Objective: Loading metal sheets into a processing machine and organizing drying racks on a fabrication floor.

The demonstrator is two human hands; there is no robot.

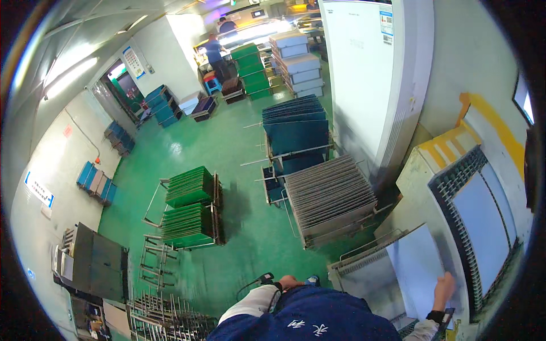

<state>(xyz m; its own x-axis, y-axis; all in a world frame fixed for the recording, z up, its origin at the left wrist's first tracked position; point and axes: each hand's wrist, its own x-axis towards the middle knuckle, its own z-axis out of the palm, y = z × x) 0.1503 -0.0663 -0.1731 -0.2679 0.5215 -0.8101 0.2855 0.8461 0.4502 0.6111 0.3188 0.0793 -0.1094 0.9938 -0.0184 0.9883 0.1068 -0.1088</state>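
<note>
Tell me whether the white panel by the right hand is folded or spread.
Spread: the white panel shows one broad face, no fold visible, with the right hand at its edge.

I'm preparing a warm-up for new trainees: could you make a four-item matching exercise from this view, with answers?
1. Left hand
2. Green boards
3. Right hand
4. Tall unit

A. At the right edge of a pale panel
B. White, right of picture centre
C. By the dark blue shirt
D. In rows, left of picture centre

Pairs: 1-C, 2-D, 3-A, 4-B
</note>
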